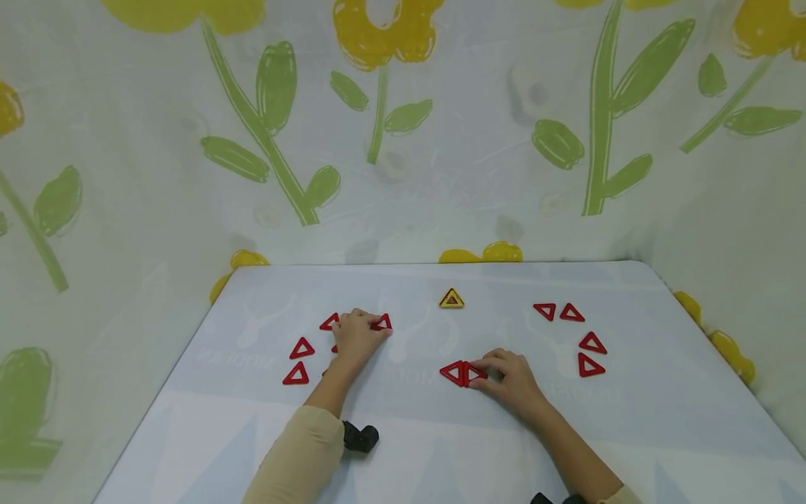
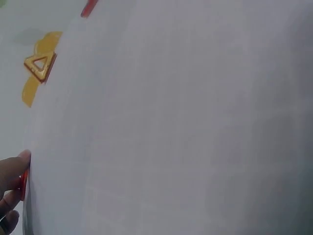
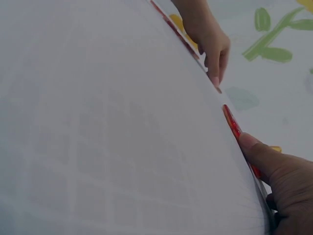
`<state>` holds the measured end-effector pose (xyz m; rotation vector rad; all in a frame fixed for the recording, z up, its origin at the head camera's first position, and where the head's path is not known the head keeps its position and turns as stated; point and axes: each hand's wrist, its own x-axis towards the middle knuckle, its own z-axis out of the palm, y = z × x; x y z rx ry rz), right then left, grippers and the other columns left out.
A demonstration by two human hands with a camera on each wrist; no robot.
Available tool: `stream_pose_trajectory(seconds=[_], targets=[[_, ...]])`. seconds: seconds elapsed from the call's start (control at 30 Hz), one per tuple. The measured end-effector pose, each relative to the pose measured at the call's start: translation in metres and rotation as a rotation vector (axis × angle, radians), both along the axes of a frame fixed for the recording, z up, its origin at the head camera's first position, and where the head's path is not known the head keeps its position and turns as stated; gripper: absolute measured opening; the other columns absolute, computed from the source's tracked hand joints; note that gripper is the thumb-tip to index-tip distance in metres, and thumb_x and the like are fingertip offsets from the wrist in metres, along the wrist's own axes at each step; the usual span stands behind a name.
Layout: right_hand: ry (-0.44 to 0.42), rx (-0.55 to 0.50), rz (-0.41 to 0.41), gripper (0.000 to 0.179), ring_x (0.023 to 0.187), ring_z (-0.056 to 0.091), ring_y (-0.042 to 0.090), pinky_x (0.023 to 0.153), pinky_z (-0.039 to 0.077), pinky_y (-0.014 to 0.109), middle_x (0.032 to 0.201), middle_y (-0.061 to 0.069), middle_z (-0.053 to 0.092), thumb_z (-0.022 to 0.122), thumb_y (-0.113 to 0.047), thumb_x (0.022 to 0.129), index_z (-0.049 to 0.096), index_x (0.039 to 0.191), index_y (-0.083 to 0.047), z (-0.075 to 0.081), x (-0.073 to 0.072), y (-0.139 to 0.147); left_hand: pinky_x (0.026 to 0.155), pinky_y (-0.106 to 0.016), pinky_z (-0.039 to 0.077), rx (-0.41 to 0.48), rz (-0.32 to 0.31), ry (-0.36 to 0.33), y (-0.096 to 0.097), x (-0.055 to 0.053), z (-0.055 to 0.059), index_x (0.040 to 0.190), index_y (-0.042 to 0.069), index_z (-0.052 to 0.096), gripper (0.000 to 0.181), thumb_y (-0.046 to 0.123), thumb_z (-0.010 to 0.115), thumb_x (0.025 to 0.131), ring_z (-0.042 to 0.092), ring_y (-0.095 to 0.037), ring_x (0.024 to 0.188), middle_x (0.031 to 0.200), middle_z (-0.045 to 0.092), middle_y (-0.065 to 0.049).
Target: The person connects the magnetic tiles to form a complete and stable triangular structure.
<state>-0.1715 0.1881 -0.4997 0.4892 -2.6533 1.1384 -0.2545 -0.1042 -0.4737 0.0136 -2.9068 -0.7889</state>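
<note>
Sleeves: a pale tan left sleeve [image 1: 296, 458] is covering the left forearm, and a matching right sleeve [image 1: 620, 495] is just showing at the bottom edge.
Wrist gear: a black device [image 1: 361, 437] is sitting at the left wrist; another [image 1: 557, 499] is peeking in near the right sleeve.
Desk: the white desk [image 1: 428, 420], with pale blue pointed shapes along its near part, is carrying all the triangles.
Right grip: the right grip [image 1: 511, 381] is pinching the right-hand red triangle [image 1: 467, 374] of a pair between thumb and fingers.
Red pair: that triangle is lying with one side touching its left neighbour [image 1: 461, 374], their tips pointing away from each other, near the desk's middle.
Left cluster: two red triangles [image 1: 296, 381] are lying left of the left arm; another [image 1: 328, 326] is lying beside the left hand, partly covered, and red bits are showing from behind the arm.
Right cluster: four red triangles [image 1: 582, 365] are lying well to the right.
Left grip: the left grip [image 1: 360, 336] is pinching a single red triangle [image 1: 387, 322]; whether it is touching the desk is hard to tell.
Yellow triangle: one yellow triangle [image 1: 451, 305] is lying near the far edge.
Backdrop: a pale cloth [image 1: 466, 189] with yellow flowers and green leaves is hanging behind.
</note>
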Motion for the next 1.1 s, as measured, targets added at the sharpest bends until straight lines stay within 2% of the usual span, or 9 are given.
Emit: stream_pose_trajectory(seconds=[0.13, 0.4, 0.6, 0.87, 1.1], targets=[[0.020, -0.001, 0.005, 0.031, 0.083, 0.052, 0.006, 0.071, 0.041, 0.027, 0.091, -0.010, 0.063, 0.083, -0.020, 0.070, 0.075, 0.100, -0.015, 0.000, -0.001, 0.001, 0.089, -0.050, 0.031, -0.005, -0.020, -0.006, 0.005, 0.002, 0.002, 0.113, 0.015, 0.071, 0.041, 0.035, 0.075, 0.078, 0.051, -0.031, 0.104, 0.110, 0.061, -0.011], [-0.013, 0.011, -0.012, 0.031, 0.085, 0.052, 0.008, 0.073, 0.040, 0.029, 0.092, -0.009, 0.063, 0.082, -0.020, 0.071, 0.075, 0.101, -0.016, 0.002, -0.001, 0.000, 0.085, -0.047, 0.034, -0.015, -0.067, 0.019, 0.011, 0.006, 0.003, 0.111, 0.014, 0.072, 0.039, 0.035, 0.076, 0.077, 0.051, -0.029, 0.101, 0.107, 0.061, -0.008], [0.001, 0.003, -0.004, 0.030, 0.084, 0.052, 0.009, 0.072, 0.039, 0.030, 0.091, -0.009, 0.063, 0.082, -0.020, 0.071, 0.075, 0.100, -0.016, 0.001, 0.000, -0.001, 0.082, -0.043, 0.033, 0.030, -0.123, 0.010, 0.013, 0.006, -0.001, 0.112, 0.015, 0.072, 0.040, 0.032, 0.078, 0.076, 0.049, -0.027, 0.102, 0.107, 0.060, -0.006], [-0.015, 0.010, -0.007, 0.029, 0.084, 0.052, 0.009, 0.073, 0.038, 0.031, 0.091, -0.010, 0.062, 0.082, -0.022, 0.072, 0.075, 0.100, -0.018, 0.000, -0.001, 0.000, 0.083, -0.042, 0.031, 0.127, -0.241, -0.045, 0.011, 0.006, -0.002, 0.117, 0.017, 0.069, 0.040, 0.026, 0.076, 0.079, 0.043, -0.026, 0.106, 0.109, 0.056, -0.006], [-0.009, 0.006, -0.004, 0.029, 0.083, 0.052, 0.008, 0.073, 0.037, 0.031, 0.091, -0.010, 0.062, 0.082, -0.020, 0.072, 0.075, 0.100, -0.017, 0.001, 0.000, -0.001, 0.086, -0.041, 0.031, 0.112, -0.315, -0.124, 0.013, 0.004, -0.004, 0.122, 0.024, 0.066, 0.040, 0.031, 0.073, 0.082, 0.038, -0.024, 0.109, 0.112, 0.051, -0.005]])
